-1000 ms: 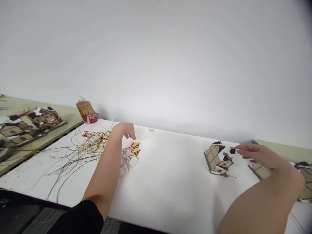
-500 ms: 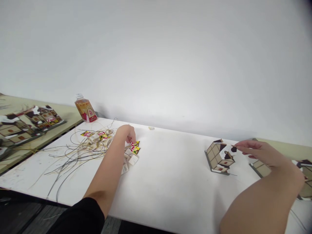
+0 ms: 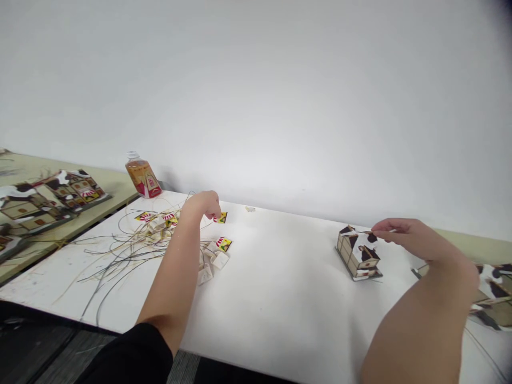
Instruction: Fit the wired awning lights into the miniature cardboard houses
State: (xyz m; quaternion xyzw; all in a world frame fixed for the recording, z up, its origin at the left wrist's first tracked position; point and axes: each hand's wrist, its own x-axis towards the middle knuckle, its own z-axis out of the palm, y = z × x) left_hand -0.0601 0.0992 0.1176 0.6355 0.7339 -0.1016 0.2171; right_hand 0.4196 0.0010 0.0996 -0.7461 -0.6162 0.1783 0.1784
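Note:
My left hand (image 3: 210, 205) is closed in a pinch on a small yellow piece with a red-and-white striped awning (image 3: 221, 217), held over the far part of the white table. Beneath and in front of it lie small pale blocks (image 3: 206, 274) and another awning piece (image 3: 224, 244). On the right, my right hand (image 3: 396, 230) pinches what looks like a thin dark wire at the roof of a small model house (image 3: 358, 253). This house has beige walls, a brown roof with white snow patches and a dark base. My fingertips partly hide the wire.
Long thin wires (image 3: 120, 256) tangle around more pale blocks and awning pieces at left. A bottle of amber drink (image 3: 144, 177) stands by the wall. More model houses (image 3: 36, 205) are on the left table, and another house (image 3: 494, 290) lies behind my right forearm.
My left hand has lifted the awning piece up and away from the other one. My right hand has shifted slightly left and up, and the house beside it has turned a little.

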